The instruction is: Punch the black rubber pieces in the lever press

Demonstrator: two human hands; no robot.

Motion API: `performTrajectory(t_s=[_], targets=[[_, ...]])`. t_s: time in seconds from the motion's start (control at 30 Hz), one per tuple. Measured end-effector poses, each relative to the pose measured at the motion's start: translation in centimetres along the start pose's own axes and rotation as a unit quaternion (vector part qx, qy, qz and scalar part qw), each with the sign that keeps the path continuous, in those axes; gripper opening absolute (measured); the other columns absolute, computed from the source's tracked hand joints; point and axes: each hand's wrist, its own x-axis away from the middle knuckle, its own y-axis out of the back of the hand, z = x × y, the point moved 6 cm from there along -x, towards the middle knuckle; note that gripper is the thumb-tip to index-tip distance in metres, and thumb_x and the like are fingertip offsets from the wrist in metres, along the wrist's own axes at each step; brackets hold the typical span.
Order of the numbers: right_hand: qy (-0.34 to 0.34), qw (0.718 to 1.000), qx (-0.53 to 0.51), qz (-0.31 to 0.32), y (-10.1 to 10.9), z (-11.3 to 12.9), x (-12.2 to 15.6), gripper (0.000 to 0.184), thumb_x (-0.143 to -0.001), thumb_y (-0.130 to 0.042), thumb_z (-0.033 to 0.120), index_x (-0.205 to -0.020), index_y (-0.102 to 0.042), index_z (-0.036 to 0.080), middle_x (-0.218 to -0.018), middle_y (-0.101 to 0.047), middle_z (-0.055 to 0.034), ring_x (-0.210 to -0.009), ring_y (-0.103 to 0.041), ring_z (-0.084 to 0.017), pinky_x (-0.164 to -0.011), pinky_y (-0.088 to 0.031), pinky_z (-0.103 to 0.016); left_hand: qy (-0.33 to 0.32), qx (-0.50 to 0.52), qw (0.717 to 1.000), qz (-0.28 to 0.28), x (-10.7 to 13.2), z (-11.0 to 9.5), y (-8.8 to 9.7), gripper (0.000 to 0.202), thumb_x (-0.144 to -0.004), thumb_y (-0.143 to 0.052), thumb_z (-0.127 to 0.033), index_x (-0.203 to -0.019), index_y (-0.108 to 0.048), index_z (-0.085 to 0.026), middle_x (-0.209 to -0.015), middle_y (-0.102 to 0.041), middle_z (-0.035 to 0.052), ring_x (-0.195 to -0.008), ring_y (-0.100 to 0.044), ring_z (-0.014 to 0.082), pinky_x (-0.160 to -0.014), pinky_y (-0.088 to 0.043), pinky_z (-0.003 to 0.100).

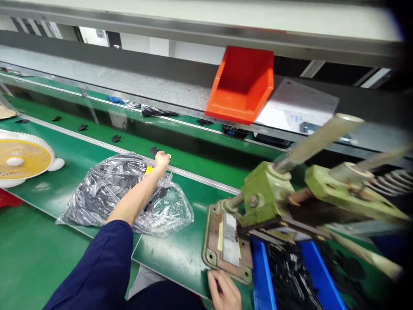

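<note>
My left hand (161, 160) reaches far forward over a clear plastic bag (112, 193) full of dark parts. Its fingers are bunched, one with a yellow tip cover, and they touch a small black piece (154, 150) on the green belt (193, 165). My right hand (224, 290) lies at the near table edge, just below the base plate (213, 254) of a green hand press (264, 193). Its fingers are curled together, and whatever is in them is hidden.
More small black pieces (115, 138) lie spaced along the belt to the left. A yellow and white fan (22, 159) sits at far left. An orange bin (241, 84) hangs on the shelf behind. A blue tray (261, 275) of black parts stands beside the press, and the press lever (319, 140) slants up to the right.
</note>
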Motion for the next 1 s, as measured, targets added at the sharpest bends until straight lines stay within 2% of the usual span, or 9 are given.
performTrajectory(t_s=[0.13, 0.2, 0.27, 0.37, 0.5, 0.6, 0.7, 0.9, 1.0], targets=[[-0.040, 0.999, 0.012, 0.020, 3.2, 0.6, -0.7, 0.025, -0.096, -0.050, 0.027, -0.077, -0.065, 0.021, -0.065, -0.066, -0.0005, -0.059, -0.064, -0.011, -0.058, -0.053, -0.020, 0.016, 0.041, 0.978, 0.203, 8.9, 0.5, -2.1, 0.042, -0.071, -0.079, -0.017, -0.109, -0.061, -0.012, -0.102, -0.071, 0.0109, -0.074, -0.069, 0.0128, -0.074, -0.058, 0.028], [-0.066, 0.997, 0.037, 0.013, 6.1, -0.3, -1.3, 0.031, -0.097, -0.046, 0.031, -0.075, -0.066, 0.022, -0.068, -0.068, -0.0015, -0.064, -0.065, -0.012, -0.064, -0.055, -0.022, 0.021, 0.028, 0.957, 0.289, 13.5, 1.3, -1.8, 0.049, -0.065, -0.085, -0.026, -0.107, -0.063, -0.014, -0.101, -0.072, 0.0105, -0.075, -0.071, 0.0155, -0.071, -0.058, 0.029], [-0.121, 0.989, 0.084, -0.004, 9.6, -2.7, -2.0, 0.034, -0.097, -0.044, 0.033, -0.074, -0.065, 0.022, -0.072, -0.069, -0.0036, -0.069, -0.065, -0.014, -0.072, -0.056, -0.027, 0.046, 0.007, 0.938, 0.344, 17.6, 2.7, -1.0, 0.053, -0.060, -0.089, -0.034, -0.102, -0.065, -0.014, -0.098, -0.074, 0.0105, -0.078, -0.071, 0.0178, -0.069, -0.057, 0.029], [-0.220, 0.963, 0.157, -0.015, 14.3, -8.1, -2.8, 0.028, -0.097, -0.045, 0.034, -0.102, -0.068, 0.019, -0.094, -0.071, -0.0093, -0.086, -0.067, -0.019, -0.085, -0.056, -0.036, 0.092, -0.026, 0.914, 0.395, 22.9, 5.2, -0.2, 0.054, -0.056, -0.091, -0.041, -0.095, -0.067, -0.013, -0.092, -0.075, 0.0104, -0.078, -0.071, 0.0185, -0.069, -0.056, 0.028], [-0.284, 0.935, 0.203, 0.060, 15.8, -14.1, -3.4, 0.036, -0.093, -0.058, 0.038, -0.122, -0.060, 0.017, -0.119, -0.066, -0.0127, -0.109, -0.063, -0.024, -0.099, -0.053, -0.049, 0.141, -0.051, 0.885, 0.441, 28.6, 8.1, -0.8, 0.055, -0.055, -0.092, -0.043, -0.094, -0.068, -0.013, -0.091, -0.076, 0.0108, -0.078, -0.071, 0.0180, -0.069, -0.055, 0.027], [-0.294, 0.925, 0.203, 0.130, 14.4, -15.6, -3.2, 0.038, -0.092, -0.061, 0.043, -0.121, -0.060, 0.019, -0.124, -0.063, -0.0081, -0.109, -0.063, -0.020, -0.095, -0.056, -0.045, 0.151, -0.057, 0.874, 0.459, 30.9, 8.8, -1.5, 0.053, -0.057, -0.090, -0.044, -0.094, -0.068, -0.013, -0.092, -0.076, 0.0111, -0.078, -0.071, 0.0174, -0.069, -0.055, 0.027], [-0.308, 0.917, 0.206, 0.150, 14.0, -15.7, -2.1, 0.035, -0.093, -0.059, 0.044, -0.118, -0.061, 0.019, -0.121, -0.064, -0.0078, -0.105, -0.063, -0.019, -0.091, -0.057, -0.042, 0.138, -0.063, 0.870, 0.468, 32.0, 8.5, -1.8, 0.050, -0.059, -0.088, -0.045, -0.093, -0.068, -0.013, -0.092, -0.076, 0.0110, -0.079, -0.071, 0.0186, -0.070, -0.055, 0.028], [-0.332, 0.917, 0.205, 0.084, 17.4, -14.9, -0.3, 0.028, -0.094, -0.058, 0.040, -0.109, -0.065, 0.018, -0.113, -0.067, -0.0076, -0.102, -0.064, -0.018, -0.093, -0.056, -0.042, 0.086, -0.101, 0.856, 0.499, 33.1, 8.0, -2.4, 0.042, -0.066, -0.084, -0.045, -0.092, -0.068, -0.016, -0.090, -0.076, 0.0096, -0.078, -0.072, 0.0198, -0.071, -0.058, 0.033], [-0.323, 0.928, 0.183, 0.038, 18.9, -12.9, -0.2, 0.025, -0.094, -0.054, 0.032, -0.102, -0.070, 0.015, -0.098, -0.069, -0.0100, -0.091, -0.066, -0.019, -0.090, -0.056, -0.040, 0.030, -0.120, 0.844, 0.522, 34.1, 7.7, -3.1, 0.036, -0.072, -0.079, -0.046, -0.091, -0.069, -0.017, -0.087, -0.075, 0.0089, -0.078, -0.072, 0.0210, -0.071, -0.059, 0.034]])
